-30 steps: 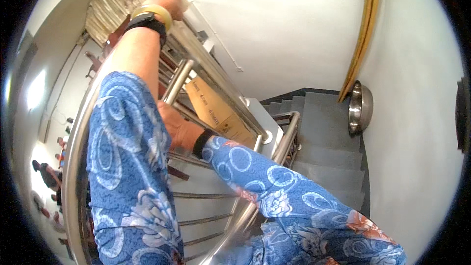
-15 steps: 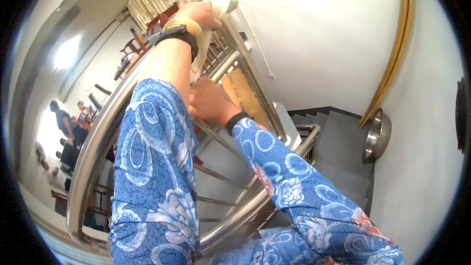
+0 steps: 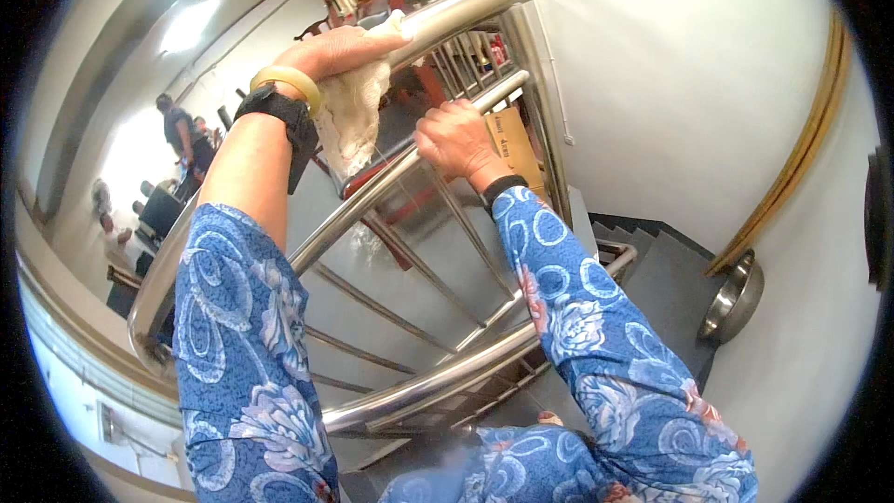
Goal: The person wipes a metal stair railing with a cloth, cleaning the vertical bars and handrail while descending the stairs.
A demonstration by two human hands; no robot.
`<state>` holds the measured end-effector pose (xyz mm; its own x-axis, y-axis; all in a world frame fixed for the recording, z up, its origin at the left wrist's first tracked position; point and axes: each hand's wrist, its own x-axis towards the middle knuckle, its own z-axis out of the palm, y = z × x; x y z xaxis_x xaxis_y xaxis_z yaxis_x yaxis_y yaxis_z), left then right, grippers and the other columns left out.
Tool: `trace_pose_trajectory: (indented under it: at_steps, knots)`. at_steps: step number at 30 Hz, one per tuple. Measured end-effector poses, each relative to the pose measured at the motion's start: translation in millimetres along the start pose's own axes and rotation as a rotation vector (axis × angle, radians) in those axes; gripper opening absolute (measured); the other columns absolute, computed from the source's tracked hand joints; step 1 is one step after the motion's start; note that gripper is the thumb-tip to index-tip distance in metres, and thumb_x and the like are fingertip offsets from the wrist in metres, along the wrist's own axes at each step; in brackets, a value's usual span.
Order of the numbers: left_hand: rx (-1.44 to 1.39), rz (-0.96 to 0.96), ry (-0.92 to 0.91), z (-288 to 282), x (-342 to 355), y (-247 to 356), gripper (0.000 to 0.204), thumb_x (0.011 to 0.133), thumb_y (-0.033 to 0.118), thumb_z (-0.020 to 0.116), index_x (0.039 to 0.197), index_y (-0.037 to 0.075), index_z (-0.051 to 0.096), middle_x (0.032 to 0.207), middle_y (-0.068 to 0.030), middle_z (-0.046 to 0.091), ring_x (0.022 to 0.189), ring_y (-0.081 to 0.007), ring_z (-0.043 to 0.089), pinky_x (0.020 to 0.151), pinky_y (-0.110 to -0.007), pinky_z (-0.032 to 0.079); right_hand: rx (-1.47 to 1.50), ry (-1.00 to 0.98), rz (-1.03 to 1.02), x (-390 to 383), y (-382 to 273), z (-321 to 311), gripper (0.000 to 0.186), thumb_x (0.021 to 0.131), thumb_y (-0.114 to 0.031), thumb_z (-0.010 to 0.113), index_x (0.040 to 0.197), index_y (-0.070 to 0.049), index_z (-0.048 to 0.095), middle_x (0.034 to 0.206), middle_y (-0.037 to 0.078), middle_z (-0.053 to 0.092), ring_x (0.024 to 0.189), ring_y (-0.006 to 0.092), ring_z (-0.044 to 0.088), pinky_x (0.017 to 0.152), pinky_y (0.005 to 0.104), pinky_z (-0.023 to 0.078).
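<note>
With the fingers of my left hand [image 3: 340, 48] closed over a whitish cloth [image 3: 352, 126], I press it onto the metal top handrail [image 3: 470, 7]. Part of the cloth hangs down on the inner side of the rail. A yellowish bangle and a black band circle my left wrist. Lower and to the right, my right hand [image 3: 454, 138] is wrapped around the second metal rail [image 3: 358, 210], which runs below the top one. Thin metal bars slope down from this rail to a thick lower rail [image 3: 438, 389].
Grey stairs [image 3: 666, 265] descend at the right, beside a white wall with long yellowish poles [image 3: 801, 177] and a metal basin [image 3: 734, 298] leaning on it. A cardboard box [image 3: 514, 144] stands behind the railing. Several people [image 3: 182, 135] are far left.
My left hand and the cloth have moved back from the handrail's far end, leftward along it. My right hand, blurred before, now rests on the second rail. The view has shifted.
</note>
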<state>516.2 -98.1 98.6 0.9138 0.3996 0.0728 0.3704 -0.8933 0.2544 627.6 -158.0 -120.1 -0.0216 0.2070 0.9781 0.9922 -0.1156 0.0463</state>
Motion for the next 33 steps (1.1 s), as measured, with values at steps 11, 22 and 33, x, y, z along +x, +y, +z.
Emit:
trace_pose_trajectory:
  at_steps: [11,22,33]
  knots:
    - [-0.088,-0.155,-0.043,-16.8,-77.7,-39.6,0.084,0.075,0.072,0.053,0.115,-0.001,0.057,0.095,-0.0136,0.061,0.084,-0.0203,0.059,0.071,-0.036,0.048,0.013,0.007,-0.035,-4.5,-4.3,-4.5,0.017,0.076,-0.026,0.053,0.065,-0.013,0.058,0.066,0.005,0.055,0.068,0.0242,0.055,0.070,0.0381,0.042]
    - [0.070,-0.252,-0.033,-43.4,-163.7,-90.8,0.072,0.084,0.063,0.050,0.114,-0.001,0.058,0.103,-0.0096,0.060,0.089,-0.0179,0.054,0.081,-0.030,0.044,0.016,-0.036,-0.063,-3.5,-2.2,-4.0,0.017,0.077,-0.025,0.053,0.067,-0.012,0.058,0.067,0.005,0.055,0.068,0.0240,0.055,0.069,0.0378,0.042]
    - [-0.256,-0.448,0.469,-78.7,-338.7,-248.3,0.058,0.095,0.048,0.042,0.112,-0.003,0.063,0.104,-0.0082,0.064,0.093,-0.0132,0.055,0.089,-0.028,0.042,0.029,-0.043,0.072,6.7,-7.2,9.1,0.026,0.082,-0.027,0.050,0.068,-0.010,0.063,0.070,0.007,0.061,0.074,0.0265,0.057,0.075,0.0403,0.042]
